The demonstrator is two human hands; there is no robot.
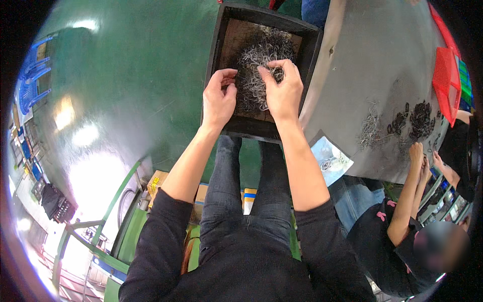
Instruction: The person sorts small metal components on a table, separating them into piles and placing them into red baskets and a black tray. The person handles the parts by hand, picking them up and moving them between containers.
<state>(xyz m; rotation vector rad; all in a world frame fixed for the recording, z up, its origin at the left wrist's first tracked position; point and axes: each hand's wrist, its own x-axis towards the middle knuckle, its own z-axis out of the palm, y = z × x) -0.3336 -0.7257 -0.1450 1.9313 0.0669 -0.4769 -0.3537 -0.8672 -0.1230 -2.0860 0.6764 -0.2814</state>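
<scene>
Head view: prob. picking thru tangled metal pcs (253, 58) inside black tray (251, 129). L hand (220, 98) half-curled by tray's left wall, R hand (285, 90) over pcs, thumb slightly off finger; can't tell if holding any. Next: likely needs fine pinch, tangle in the way. Right of tray: counter (347, 75) w/ loose piles (421, 121), red basket (445, 75).

No words, numbers or signs can be read. A yellow label (153, 185) on a box beside the person's left sleeve (168, 221) bears dark marks too small to make out; any lettering on the blue-and-white sheet (338, 165) is illegible.
</scene>
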